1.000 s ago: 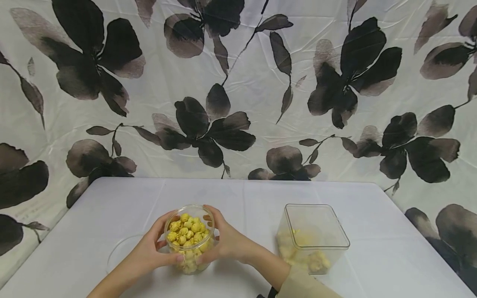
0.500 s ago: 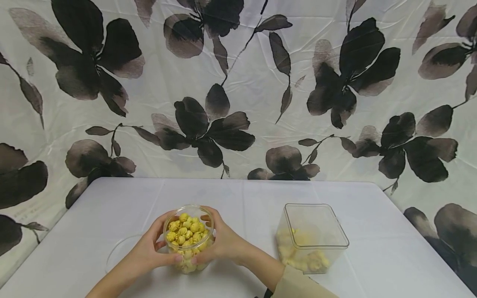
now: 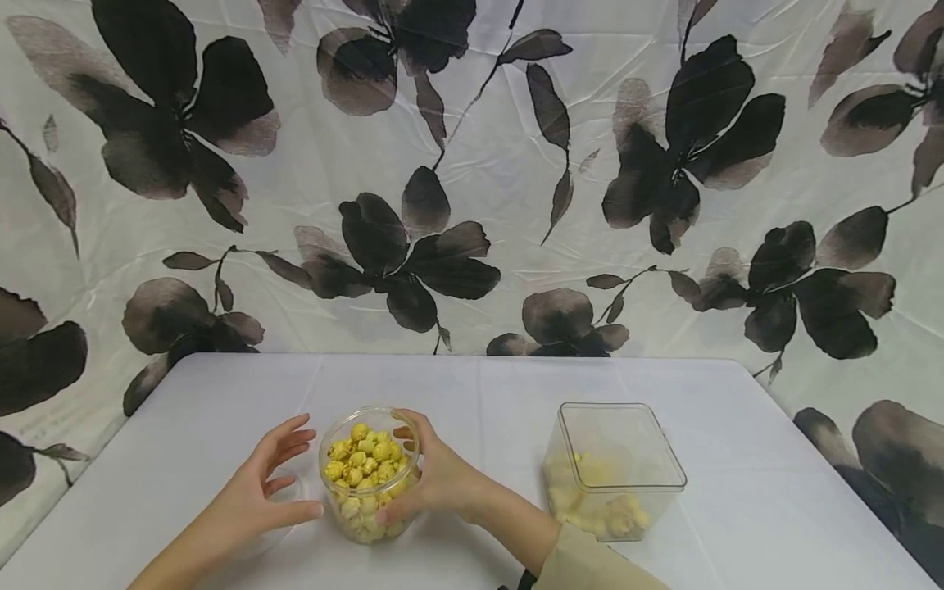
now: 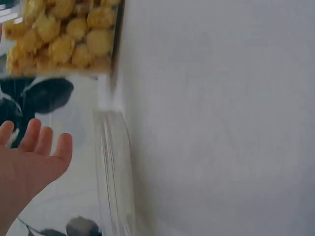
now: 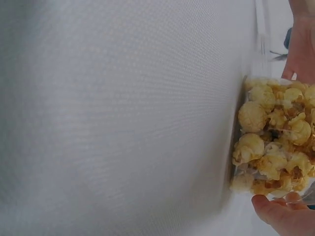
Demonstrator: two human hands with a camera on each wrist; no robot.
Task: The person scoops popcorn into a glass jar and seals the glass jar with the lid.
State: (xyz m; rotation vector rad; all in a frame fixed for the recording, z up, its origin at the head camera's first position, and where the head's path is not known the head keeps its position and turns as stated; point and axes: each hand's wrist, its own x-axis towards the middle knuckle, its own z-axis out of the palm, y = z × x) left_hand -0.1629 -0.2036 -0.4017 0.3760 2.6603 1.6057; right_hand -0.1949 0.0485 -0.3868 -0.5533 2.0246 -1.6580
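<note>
A clear round jar (image 3: 359, 524) full of yellow popcorn (image 3: 366, 460) stands lidless on the white table. My right hand (image 3: 447, 482) grips it from the right, thumb across the front and fingers behind. To its left, my left hand (image 3: 254, 493) is apart from the jar, fingers spread and loosely bent, with nothing in them. Beneath that hand lies a clear round lid (image 4: 115, 177), mostly covered by it in the head view. Popcorn pieces (image 5: 273, 142) show through the jar wall in the right wrist view.
A square clear container (image 3: 615, 459) with its lid on stands to the right, some yellow popcorn inside it. White cloth covers the table (image 3: 472, 393). Behind the far edge hangs a floral curtain (image 3: 516, 319).
My left hand has let go of the jar and moved left, over the lid. My right hand keeps its grip, and the jar stays in place.
</note>
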